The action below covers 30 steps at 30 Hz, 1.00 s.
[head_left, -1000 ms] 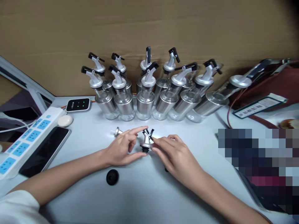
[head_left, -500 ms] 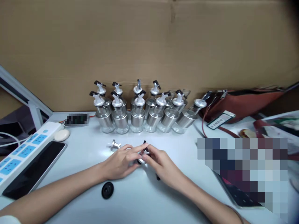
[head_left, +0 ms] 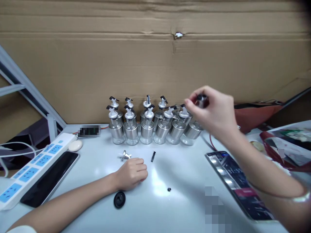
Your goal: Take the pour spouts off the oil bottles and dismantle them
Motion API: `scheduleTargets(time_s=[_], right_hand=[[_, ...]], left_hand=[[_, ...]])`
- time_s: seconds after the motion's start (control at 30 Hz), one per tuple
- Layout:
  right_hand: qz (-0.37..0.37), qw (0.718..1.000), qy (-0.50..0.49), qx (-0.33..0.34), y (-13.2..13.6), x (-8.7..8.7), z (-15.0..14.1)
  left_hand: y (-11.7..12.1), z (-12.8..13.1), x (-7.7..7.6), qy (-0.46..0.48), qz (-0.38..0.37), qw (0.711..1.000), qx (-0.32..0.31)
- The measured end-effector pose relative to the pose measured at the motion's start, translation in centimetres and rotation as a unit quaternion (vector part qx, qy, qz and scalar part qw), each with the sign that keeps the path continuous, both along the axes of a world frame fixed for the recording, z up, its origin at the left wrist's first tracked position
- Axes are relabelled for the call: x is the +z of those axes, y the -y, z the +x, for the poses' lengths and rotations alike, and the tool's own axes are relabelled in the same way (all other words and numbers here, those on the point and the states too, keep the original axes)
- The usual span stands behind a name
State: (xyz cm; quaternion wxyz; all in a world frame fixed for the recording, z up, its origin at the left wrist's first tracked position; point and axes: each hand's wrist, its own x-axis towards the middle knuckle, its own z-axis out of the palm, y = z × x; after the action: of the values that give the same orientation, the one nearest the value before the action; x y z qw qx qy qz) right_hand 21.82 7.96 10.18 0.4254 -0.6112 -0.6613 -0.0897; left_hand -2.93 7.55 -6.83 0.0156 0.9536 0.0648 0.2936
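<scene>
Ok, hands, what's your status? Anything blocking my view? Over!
Left hand: curled, resting on table. Right hand: raised, holding small dark piece, blurred. Black strip: loose on table. View blocked: right hand hides top of rightmost front bottle.

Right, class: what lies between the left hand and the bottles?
In the head view, a silver pourer lies between the left hand and the bottles, with a black strip to its right.

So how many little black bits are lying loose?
3: a round black disc nearer than the left hand, a thin black stick beyond it, a tiny black piece right of it. That hand may hide more.
</scene>
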Motion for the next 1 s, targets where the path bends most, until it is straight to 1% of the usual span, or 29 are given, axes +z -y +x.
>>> scheduleTargets(time_s=[0.07,0.1,0.13,0.17,0.23,0.33,0.47,0.57,0.63,0.7,0.77,0.83,0.93,1.0], right_hand=[[-0.057,0.995,0.076,-0.032,-2.5,1.8,1.7],[-0.090,0.989,0.111,-0.043,-3.8,2.3,2.5],[-0.141,0.977,0.153,-0.045,-5.0,2.5,3.1],[-0.176,0.969,0.169,-0.034,-6.0,2.5,3.6],[-0.232,0.954,0.191,-0.005,-7.7,2.3,4.3],[-0.281,0.938,0.201,0.020,-9.2,1.7,4.7],[-0.344,0.918,0.195,0.019,-10.4,0.7,5.0],[-0.368,0.909,0.197,0.007,-10.8,0.0,5.0],[-0.367,0.909,0.200,0.002,-10.8,-0.2,4.9],[-0.354,0.914,0.200,0.002,-10.5,0.2,4.7],[-0.333,0.923,0.193,-0.002,-9.8,1.1,4.6],[-0.297,0.938,0.178,-0.011,-8.6,2.5,4.7],[-0.197,0.969,0.143,-0.040,-6.5,4.4,5.0],[-0.085,0.989,0.107,-0.061,-5.2,4.9,5.3]], left_hand=[[0.0,0.1,-0.2,-0.018,0.008,1.000,0.000],[0.0,0.1,-0.2,-0.027,0.011,1.000,0.000],[-0.1,0.1,-0.3,-0.036,0.013,0.999,0.002],[-0.1,0.1,-0.3,-0.045,0.016,0.999,0.003],[-0.1,0.1,-0.4,-0.064,0.020,0.998,0.006],[-0.1,0.1,-0.6,-0.085,0.021,0.996,0.004],[-0.1,0.1,-0.7,-0.093,0.015,0.996,-0.003],[-0.1,0.1,-0.7,-0.086,0.009,0.996,-0.009],[-0.1,0.2,-0.6,-0.077,0.005,0.997,-0.012],[-0.1,0.2,-0.5,-0.063,0.002,0.998,-0.016],[-0.1,0.3,-0.3,-0.046,-0.003,0.999,-0.017],[-0.1,0.3,-0.2,-0.028,-0.009,0.999,-0.015],[0.0,0.3,0.0,-0.005,-0.022,1.000,-0.008],[0.0,0.3,0.1,0.007,-0.038,0.999,-0.008]])
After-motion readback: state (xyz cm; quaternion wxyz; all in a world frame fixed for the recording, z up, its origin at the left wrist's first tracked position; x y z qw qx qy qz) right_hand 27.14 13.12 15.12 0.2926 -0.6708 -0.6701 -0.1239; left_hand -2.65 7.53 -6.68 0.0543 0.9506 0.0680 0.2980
